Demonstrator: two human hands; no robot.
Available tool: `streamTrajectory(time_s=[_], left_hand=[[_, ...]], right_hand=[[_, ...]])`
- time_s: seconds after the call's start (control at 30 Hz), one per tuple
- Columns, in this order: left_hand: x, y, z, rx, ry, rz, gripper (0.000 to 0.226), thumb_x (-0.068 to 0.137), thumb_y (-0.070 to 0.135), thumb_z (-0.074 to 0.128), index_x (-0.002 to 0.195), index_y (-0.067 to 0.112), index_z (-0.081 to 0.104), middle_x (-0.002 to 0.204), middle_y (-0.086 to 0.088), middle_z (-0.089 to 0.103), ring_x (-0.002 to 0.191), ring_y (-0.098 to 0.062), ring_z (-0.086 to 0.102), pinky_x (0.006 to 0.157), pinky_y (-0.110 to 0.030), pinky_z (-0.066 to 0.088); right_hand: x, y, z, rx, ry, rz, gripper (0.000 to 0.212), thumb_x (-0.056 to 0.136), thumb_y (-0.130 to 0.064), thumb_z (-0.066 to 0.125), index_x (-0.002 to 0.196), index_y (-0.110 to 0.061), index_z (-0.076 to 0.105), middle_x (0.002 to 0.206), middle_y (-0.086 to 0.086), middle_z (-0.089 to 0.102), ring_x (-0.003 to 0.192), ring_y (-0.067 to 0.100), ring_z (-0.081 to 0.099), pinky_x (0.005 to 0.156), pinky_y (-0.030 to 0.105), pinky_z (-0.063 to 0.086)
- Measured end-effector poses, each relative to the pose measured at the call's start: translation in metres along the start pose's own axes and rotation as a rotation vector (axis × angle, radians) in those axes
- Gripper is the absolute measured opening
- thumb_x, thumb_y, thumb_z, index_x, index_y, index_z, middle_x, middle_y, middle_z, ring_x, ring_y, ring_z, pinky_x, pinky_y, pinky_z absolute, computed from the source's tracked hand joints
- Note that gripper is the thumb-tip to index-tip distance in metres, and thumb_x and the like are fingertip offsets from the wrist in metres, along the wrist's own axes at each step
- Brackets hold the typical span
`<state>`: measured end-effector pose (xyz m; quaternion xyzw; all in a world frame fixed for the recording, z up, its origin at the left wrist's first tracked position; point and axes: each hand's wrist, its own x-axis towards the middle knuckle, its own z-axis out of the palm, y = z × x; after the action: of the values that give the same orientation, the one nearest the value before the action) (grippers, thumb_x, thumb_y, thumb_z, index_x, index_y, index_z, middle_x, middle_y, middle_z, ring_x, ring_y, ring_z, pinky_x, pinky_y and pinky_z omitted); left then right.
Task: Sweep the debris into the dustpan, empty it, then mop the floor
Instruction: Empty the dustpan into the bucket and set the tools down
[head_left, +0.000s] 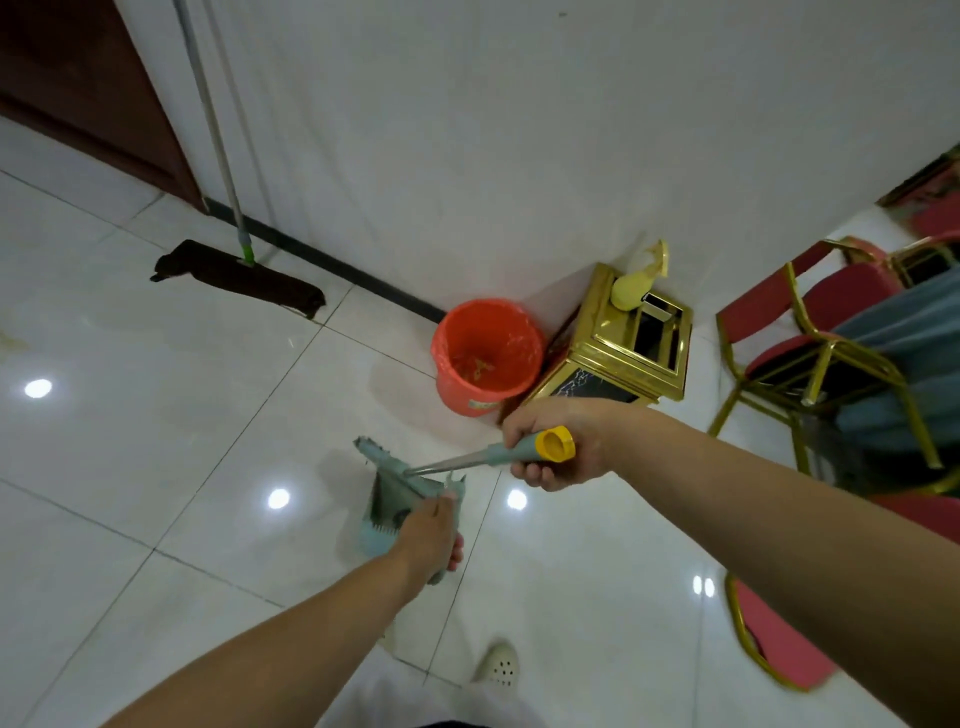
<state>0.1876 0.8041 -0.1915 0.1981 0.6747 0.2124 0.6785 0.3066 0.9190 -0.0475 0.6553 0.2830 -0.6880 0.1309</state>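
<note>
My right hand (558, 447) was wrapped round the yellow-capped handle (540, 448), my left hand (428, 535) pinching the teal dustpan (400, 499) low over the tiles. The orange bin (485, 356) sat just ahead, debris already inside. I figured: keep the pan level, set it aside, then fetch the mop (244, 275) leaning on the wall.

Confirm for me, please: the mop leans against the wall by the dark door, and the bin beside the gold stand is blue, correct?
Not quite. The head view shows the bin beside the gold stand is orange, not blue. The mop does lean against the wall by the dark door.
</note>
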Motion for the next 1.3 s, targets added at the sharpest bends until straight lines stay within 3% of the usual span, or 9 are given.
streamTrajectory(time_s=[0.23,0.4,0.53,0.67,0.83,1.07,1.13,1.23,1.3], left_hand=[[0.015,0.005,0.007,-0.192,-0.190,-0.153,0.046,0.100,0.043,0.035,0.102,0.002,0.056,0.066,-0.011,0.062,0.060,-0.021,0.060,0.062,-0.032,0.055],[0.039,-0.003,0.004,-0.411,-0.291,-0.391,0.050,0.092,0.053,0.047,0.108,0.006,0.052,0.083,-0.021,0.059,0.061,-0.029,0.062,0.058,-0.036,0.055],[0.057,-0.004,0.006,-0.510,-0.299,-0.528,0.040,0.086,0.038,0.064,0.108,0.007,0.055,0.110,-0.021,0.047,0.077,-0.032,0.055,0.061,-0.039,0.056],[0.063,-0.002,0.014,-0.453,-0.300,-0.592,0.033,0.088,0.023,0.059,0.115,0.004,0.054,0.108,-0.022,0.052,0.075,-0.032,0.057,0.058,-0.038,0.056],[0.066,0.006,0.025,-0.362,-0.307,-0.582,0.023,0.088,0.013,0.056,0.107,0.000,0.056,0.100,-0.024,0.059,0.073,-0.031,0.060,0.053,-0.036,0.057],[0.078,0.033,0.059,-0.282,-0.345,-0.505,0.045,0.088,0.014,0.056,0.128,-0.005,0.052,0.111,-0.024,0.061,0.077,-0.032,0.061,0.051,-0.033,0.055],[0.083,0.044,0.071,-0.304,-0.361,-0.410,0.039,0.091,0.019,0.055,0.121,-0.005,0.055,0.116,-0.023,0.056,0.086,-0.033,0.058,0.055,-0.033,0.055],[0.087,0.062,0.092,-0.310,-0.404,-0.213,0.030,0.096,0.031,0.046,0.097,0.005,0.062,0.095,-0.016,0.056,0.080,-0.026,0.056,0.068,-0.034,0.052],[0.091,0.071,0.104,-0.320,-0.396,-0.212,0.031,0.096,0.034,0.048,0.106,0.008,0.062,0.092,-0.015,0.055,0.073,-0.023,0.057,0.074,-0.036,0.050]], right_hand=[[-0.008,0.000,-0.008,-0.175,-0.009,0.049,0.018,0.089,-0.016,0.048,0.097,0.000,0.052,0.065,0.009,0.052,0.039,0.010,0.048,0.037,0.014,0.040],[-0.011,0.013,0.001,-0.244,-0.049,0.055,0.013,0.089,-0.018,0.053,0.091,-0.005,0.054,0.065,0.009,0.054,0.040,0.013,0.051,0.040,0.015,0.041],[-0.012,0.026,0.006,-0.278,-0.073,0.056,0.013,0.088,-0.019,0.054,0.084,-0.007,0.057,0.066,0.008,0.055,0.045,0.013,0.051,0.043,0.016,0.043],[-0.012,0.033,0.005,-0.242,-0.109,0.037,0.013,0.089,-0.019,0.054,0.083,-0.008,0.057,0.065,0.006,0.055,0.048,0.012,0.051,0.044,0.016,0.044],[-0.012,0.038,-0.001,-0.220,-0.140,-0.015,0.015,0.090,-0.018,0.055,0.079,-0.008,0.060,0.049,-0.004,0.060,0.044,0.009,0.050,0.044,0.017,0.043],[-0.016,0.039,-0.039,-0.158,-0.161,-0.113,0.022,0.091,-0.026,0.054,0.088,-0.007,0.062,0.056,0.001,0.061,0.043,0.011,0.053,0.044,0.017,0.044],[-0.013,0.036,-0.059,-0.109,-0.178,-0.167,0.032,0.093,-0.035,0.054,0.107,-0.007,0.065,0.067,0.007,0.064,0.046,0.012,0.056,0.046,0.018,0.047],[-0.008,0.034,-0.096,-0.019,-0.220,-0.270,0.034,0.096,-0.038,0.052,0.117,-0.016,0.066,0.079,0.012,0.067,0.053,0.014,0.060,0.047,0.020,0.049],[-0.005,0.035,-0.121,0.010,-0.249,-0.330,0.033,0.098,-0.034,0.048,0.118,-0.014,0.066,0.082,0.013,0.067,0.056,0.014,0.060,0.047,0.020,0.049]])
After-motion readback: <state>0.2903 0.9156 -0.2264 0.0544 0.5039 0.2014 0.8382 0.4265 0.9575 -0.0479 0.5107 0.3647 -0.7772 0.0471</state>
